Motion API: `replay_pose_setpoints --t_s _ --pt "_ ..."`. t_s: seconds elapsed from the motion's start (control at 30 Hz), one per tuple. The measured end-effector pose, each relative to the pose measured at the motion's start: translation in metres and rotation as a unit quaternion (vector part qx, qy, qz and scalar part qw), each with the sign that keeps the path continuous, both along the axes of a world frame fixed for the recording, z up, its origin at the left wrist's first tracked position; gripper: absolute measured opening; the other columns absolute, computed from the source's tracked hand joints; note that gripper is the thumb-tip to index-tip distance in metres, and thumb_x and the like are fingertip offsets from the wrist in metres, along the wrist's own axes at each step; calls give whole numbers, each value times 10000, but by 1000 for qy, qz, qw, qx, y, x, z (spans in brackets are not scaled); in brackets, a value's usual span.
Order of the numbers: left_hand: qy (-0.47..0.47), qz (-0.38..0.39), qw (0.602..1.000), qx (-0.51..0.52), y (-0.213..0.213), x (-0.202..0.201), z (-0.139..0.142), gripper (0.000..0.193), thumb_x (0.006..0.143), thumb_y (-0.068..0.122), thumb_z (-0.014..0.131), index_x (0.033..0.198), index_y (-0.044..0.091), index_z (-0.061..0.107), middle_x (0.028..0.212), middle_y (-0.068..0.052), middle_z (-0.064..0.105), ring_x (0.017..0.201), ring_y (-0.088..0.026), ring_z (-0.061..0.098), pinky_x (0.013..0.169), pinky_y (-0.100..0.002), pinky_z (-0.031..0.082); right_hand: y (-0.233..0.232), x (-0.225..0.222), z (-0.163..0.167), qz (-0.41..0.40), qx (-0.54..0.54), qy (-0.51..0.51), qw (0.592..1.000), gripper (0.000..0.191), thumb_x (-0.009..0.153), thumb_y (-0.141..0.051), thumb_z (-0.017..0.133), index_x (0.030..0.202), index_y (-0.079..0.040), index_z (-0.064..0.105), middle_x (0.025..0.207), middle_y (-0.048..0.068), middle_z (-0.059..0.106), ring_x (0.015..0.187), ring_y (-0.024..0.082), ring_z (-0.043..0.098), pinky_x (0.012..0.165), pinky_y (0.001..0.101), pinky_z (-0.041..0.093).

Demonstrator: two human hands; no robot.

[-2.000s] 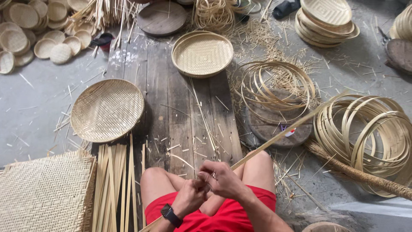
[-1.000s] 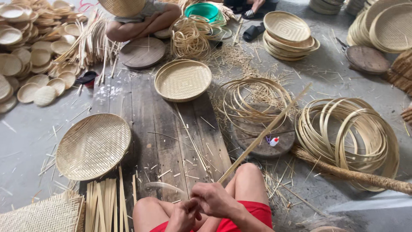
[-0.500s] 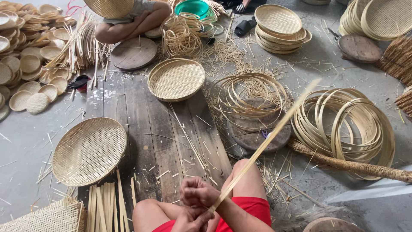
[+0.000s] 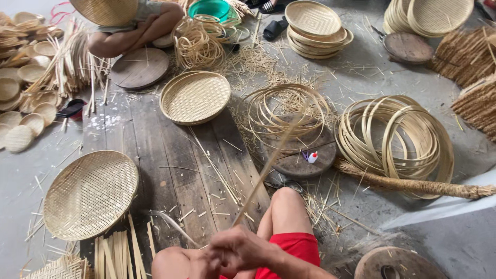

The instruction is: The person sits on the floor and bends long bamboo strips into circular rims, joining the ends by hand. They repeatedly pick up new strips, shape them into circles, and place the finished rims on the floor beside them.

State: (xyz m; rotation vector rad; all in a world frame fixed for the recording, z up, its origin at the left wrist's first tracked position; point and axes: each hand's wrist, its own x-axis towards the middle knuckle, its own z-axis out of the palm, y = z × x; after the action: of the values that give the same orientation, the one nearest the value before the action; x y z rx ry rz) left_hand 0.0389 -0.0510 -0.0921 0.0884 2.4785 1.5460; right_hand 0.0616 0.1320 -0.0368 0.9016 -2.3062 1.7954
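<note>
Gripping a long bamboo strip (image 4: 268, 165) with both hands (image 4: 232, 253) closed tight at the lap, angling it clear of the knees.

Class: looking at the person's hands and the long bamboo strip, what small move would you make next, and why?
Probably draw the bamboo strip back through the hands: both the right hand and the left hand clasp its near end, while most of its length sticks out, blurred, over the wooden boards.

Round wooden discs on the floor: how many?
4: a wooden disc upper left by the seated person, one under the centre hoops, one upper right, one at the bottom edge. More may be hidden.
</note>
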Motion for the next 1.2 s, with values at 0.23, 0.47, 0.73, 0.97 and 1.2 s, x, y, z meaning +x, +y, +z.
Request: replay_pose_setpoints --t_s 0.23,0.47,0.73,0.97,1.2 --pt "-249 -175 952 -43 -28 -24 20 171 877 173 772 977 53 842 622 -9 723 566 -88 659 537 -257 483 -5 2 -48 19 -348 -423 836 211 1039 -244 666 961 -48 665 784 2 615 713 83 571 638 235 439" --pt "-217 -196 920 261 8 29 -9 220 921 215 747 1018 29 815 639 27 707 561 -62 622 523 -222 434 -22 -25 -53 197 -417 -445 768 266 1111 -265 693 1039 -9 679 801 20 650 652 50 547 579 199 401" --pt "-194 -200 955 -99 -41 -21 38 178 830 204 807 978 168 900 727 2 861 637 -39 769 598 -214 580 3 9 -16 -59 71 -31 995 134 956 -178 716 994 -50 707 879 113 678 762 261 664 660 379 524" --pt "39 -91 995 23 9 17 -18 163 859 211 773 977 125 845 745 -54 785 683 -99 701 624 -266 534 1 2 1 -1 73 -44 996 102 977 -131 711 981 -31 690 886 129 695 849 318 702 716 385 540" --pt "-204 -109 969 -90 -39 -26 14 214 868 245 768 996 91 840 713 -51 754 647 -107 665 604 -267 506 -9 11 -46 -36 -306 -402 862 160 1060 -183 648 977 -47 632 789 -8 628 696 85 598 650 261 522"
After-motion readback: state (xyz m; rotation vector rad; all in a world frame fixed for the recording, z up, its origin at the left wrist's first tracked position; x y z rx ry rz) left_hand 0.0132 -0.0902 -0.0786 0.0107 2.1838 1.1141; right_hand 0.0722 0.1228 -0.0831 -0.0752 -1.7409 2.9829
